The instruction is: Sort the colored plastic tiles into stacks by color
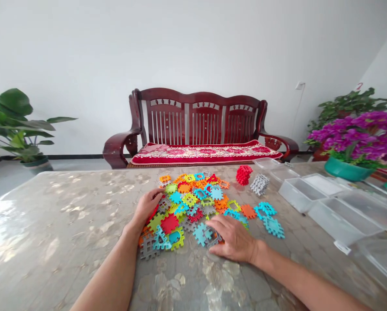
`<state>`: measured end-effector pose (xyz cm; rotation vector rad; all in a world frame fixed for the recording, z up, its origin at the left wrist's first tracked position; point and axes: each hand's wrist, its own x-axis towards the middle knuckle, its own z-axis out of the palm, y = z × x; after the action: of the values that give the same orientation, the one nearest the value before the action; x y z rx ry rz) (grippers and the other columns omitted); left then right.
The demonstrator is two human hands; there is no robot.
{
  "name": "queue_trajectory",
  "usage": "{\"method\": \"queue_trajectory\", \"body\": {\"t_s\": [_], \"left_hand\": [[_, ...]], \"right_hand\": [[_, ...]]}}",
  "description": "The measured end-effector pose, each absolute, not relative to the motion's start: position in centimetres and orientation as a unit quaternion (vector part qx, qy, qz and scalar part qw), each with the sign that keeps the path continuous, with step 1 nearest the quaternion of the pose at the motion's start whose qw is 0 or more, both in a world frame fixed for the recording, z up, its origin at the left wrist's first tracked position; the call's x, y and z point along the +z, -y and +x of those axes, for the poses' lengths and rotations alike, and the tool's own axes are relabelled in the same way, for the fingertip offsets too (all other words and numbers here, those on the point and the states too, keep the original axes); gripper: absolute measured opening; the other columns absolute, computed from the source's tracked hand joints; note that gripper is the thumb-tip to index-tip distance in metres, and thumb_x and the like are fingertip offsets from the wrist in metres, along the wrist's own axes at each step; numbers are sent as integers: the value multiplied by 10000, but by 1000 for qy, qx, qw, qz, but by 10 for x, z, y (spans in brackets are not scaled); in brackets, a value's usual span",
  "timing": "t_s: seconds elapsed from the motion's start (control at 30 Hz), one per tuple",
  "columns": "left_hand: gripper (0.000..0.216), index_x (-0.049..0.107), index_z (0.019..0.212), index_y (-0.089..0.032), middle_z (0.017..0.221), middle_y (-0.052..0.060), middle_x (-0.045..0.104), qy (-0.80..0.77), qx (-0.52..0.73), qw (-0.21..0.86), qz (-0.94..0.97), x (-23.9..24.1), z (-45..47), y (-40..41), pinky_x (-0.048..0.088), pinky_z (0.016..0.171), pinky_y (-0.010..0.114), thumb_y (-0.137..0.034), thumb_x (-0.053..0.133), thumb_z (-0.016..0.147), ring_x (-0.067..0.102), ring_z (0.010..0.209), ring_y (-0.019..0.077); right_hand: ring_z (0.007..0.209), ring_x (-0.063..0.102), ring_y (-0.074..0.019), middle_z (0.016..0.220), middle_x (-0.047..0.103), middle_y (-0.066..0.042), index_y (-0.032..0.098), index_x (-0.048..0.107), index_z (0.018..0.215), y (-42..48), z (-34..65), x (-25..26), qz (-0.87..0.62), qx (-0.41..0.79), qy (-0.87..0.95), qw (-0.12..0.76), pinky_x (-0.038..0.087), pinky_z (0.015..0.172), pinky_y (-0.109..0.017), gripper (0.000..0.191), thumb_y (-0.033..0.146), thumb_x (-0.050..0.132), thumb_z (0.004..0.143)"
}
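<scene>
Spreading across the table's middle, a pile of interlocking plastic pieces (169,223) sits between both hands, its ragged edge toothed in red, orange, green, blue and grey. Taking that pile as the clock's centre, the left hand (148,205) rests against its rim at nine o'clock, fingers curled inward; I cannot tell whether it grips anything. At four o'clock the right hand (234,237) is half open, thumb and fingers apart around a grey piece (215,239) (whether it has hold of it, I cannot tell).

Room to move is widest from seven to ten o'clock, out to the table's rounded far corner. Things crowd the other side more: blue pieces (273,226) near three, a red stack (244,175) and a grey stack (260,184) at two, translucent boxes (297,194) at three.

The table (92,203) wears a glossy, flower-patterned cover. Beyond, a dark wooden bench (187,99) with a red seat cover (206,152) stands at twelve against a white wall (83,56), a leafy plant (16,103) at ten, purple flowers (358,134) at two.
</scene>
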<state>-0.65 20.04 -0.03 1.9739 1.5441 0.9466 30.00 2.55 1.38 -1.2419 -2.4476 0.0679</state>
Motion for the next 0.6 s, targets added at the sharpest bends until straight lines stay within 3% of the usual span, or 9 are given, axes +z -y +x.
{"method": "queue_trajectory", "body": {"t_s": [0.17, 0.33, 0.47, 0.6], "left_hand": [[419, 746, 1097, -237, 1086, 21, 775, -568, 341, 226, 714, 0, -7, -200, 511, 930, 334, -378, 463, 822, 695, 1017, 247], [427, 725, 1155, -260, 1182, 35, 742, -566, 332, 167, 736, 20, -8, -192, 481, 990, 360, -451, 455, 885, 668, 1103, 269], [480, 646, 1282, -243, 1320, 58, 668, -477, 344, 157, 793, 49, 21, -177, 413, 1087, 400, -505, 489, 911, 578, 1251, 274], [650, 527, 1414, -290, 1471, 86, 541, -334, 267, 124, 896, 61, 83, -140, 269, 1177, 514, -589, 620, 844, 388, 1421, 307]], "right_hand": [[1176, 606, -275, 1284, 634, -125, 222, 539, 1354, -64, 305, 22, -510, -27, 827, 236, 497, 1007, -445, 605, 410, 747, 818], [1280, 542, -276, 1374, 592, -143, 180, 503, 1397, -77, 331, 24, -599, -40, 744, 291, 435, 1088, -476, 513, 371, 580, 928], [1334, 494, -294, 1432, 547, -164, 144, 486, 1420, -70, 363, 13, -653, -40, 712, 256, 399, 1107, -491, 536, 431, 449, 969], [1361, 474, -301, 1458, 520, -185, 129, 465, 1441, -76, 380, 2, -700, -26, 683, 204, 390, 1101, -489, 546, 421, 371, 990]]}}
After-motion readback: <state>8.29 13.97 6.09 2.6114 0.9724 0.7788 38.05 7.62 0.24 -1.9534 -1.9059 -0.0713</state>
